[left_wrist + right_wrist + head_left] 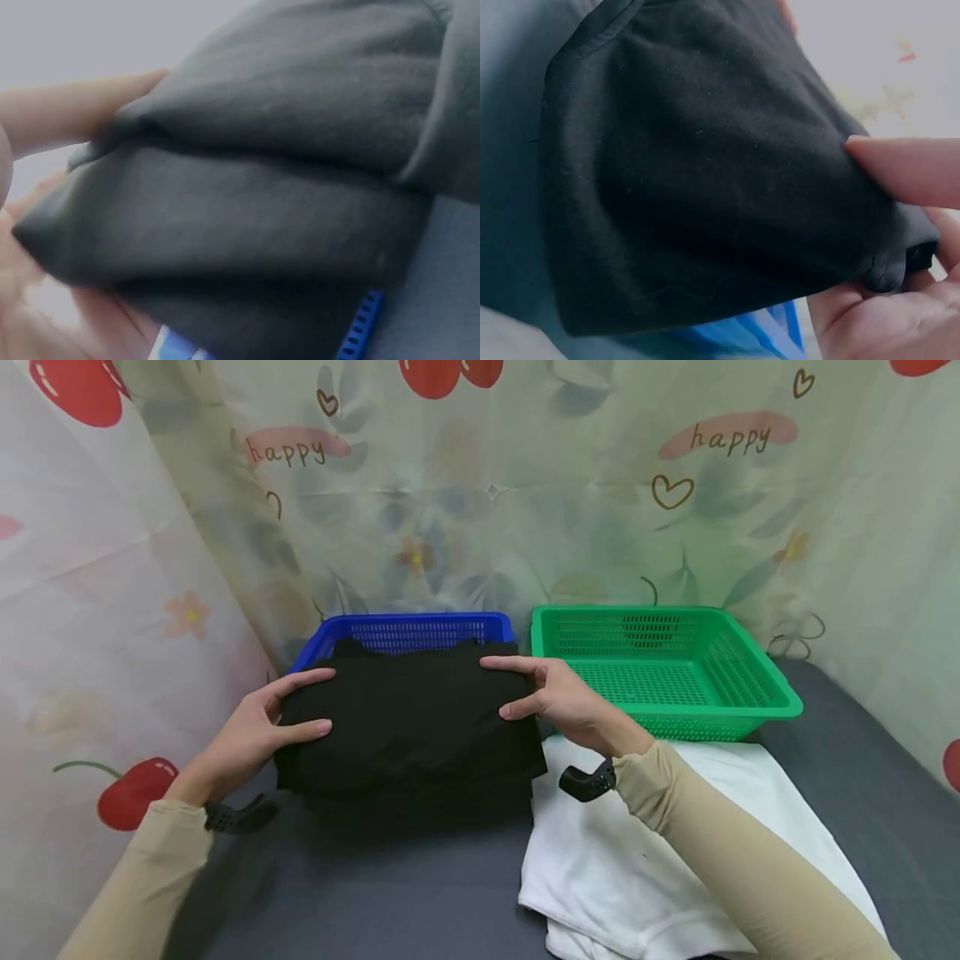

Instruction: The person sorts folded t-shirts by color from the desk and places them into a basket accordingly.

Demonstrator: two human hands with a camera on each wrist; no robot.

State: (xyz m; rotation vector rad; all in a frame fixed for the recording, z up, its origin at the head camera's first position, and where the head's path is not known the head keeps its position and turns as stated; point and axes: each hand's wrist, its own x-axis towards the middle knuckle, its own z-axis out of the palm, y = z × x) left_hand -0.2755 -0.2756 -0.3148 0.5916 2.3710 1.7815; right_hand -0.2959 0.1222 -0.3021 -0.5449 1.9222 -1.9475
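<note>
A folded black garment (408,718) is held up between both hands, in front of a blue basket (427,622) and hiding most of it. My left hand (251,735) grips its left side, thumb and index finger on the near face. At the opposite side my right hand (566,702) grips it the same way. In the left wrist view the folded layers of the black cloth (262,217) show, with fingers beneath them. The right wrist view has the thumb on top of the cloth (705,165) and other fingers under its edge.
A green basket (667,714) stands at the back right. White folded cloth (645,868) lies in front of it, partly under my right forearm. Grey fabric (375,893) covers the table. A patterned curtain (487,527) hangs behind and at the sides.
</note>
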